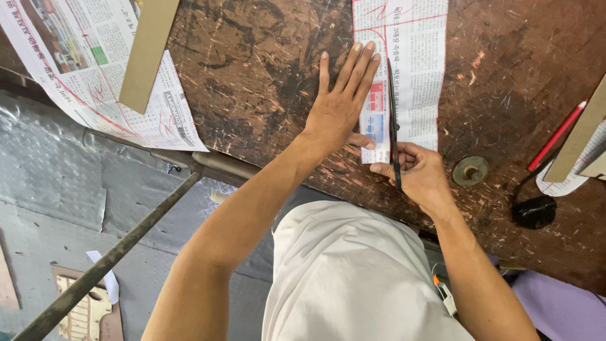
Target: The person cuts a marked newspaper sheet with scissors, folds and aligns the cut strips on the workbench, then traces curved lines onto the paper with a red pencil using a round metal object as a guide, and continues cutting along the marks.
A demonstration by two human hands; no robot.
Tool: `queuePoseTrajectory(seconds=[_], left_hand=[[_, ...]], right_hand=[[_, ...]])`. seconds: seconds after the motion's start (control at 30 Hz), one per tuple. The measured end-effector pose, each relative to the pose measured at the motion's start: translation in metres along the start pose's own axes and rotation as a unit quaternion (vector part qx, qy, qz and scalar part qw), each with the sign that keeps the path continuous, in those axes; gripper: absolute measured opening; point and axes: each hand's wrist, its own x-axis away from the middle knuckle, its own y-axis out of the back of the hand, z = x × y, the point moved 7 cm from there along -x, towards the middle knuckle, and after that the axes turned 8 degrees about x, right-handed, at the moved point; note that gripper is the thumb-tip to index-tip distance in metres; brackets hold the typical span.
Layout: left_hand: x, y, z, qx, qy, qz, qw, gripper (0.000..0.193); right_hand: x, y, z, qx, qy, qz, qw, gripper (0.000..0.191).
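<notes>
The person's pale shirt (pixel 353 278) fills six o'clock. On the scarred bench (pixel 265 95), a newspaper strip (pixel 410 69) runs toward twelve. The left hand (pixel 338 107) lies flat, fingers spread, at its nine o'clock edge. The right hand (pixel 420 173) grips black scissors (pixel 392 120), blades pointing twelve along it.

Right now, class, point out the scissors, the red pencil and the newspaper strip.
scissors (pixel 392 120), head view, on the blade.
red pencil (pixel 557 136), head view, mid-shaft.
newspaper strip (pixel 416 69), head view, right half.
</notes>
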Motion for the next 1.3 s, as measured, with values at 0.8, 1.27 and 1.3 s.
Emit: queuePoseTrajectory(seconds=[0.8, 1.27, 1.3], left_hand=[[-0.032, 0.031, 0.042, 0.114, -0.021, -0.124, 0.985, 0.072], [-0.054, 0.051, 0.064, 0.124, 0.031, -0.093, 0.987, 0.106], [-0.055, 0.051, 0.064, 0.125, 0.03, -0.093, 0.987, 0.106]], right_hand=[[-0.011, 0.004, 0.003, 0.005, 0.0, 0.016, 1.0, 0.047], [-0.019, 0.007, 0.014, -0.01, -0.006, 0.031, 0.999, 0.047], [-0.019, 0.008, 0.014, -0.007, -0.009, 0.031, 0.999, 0.047]])
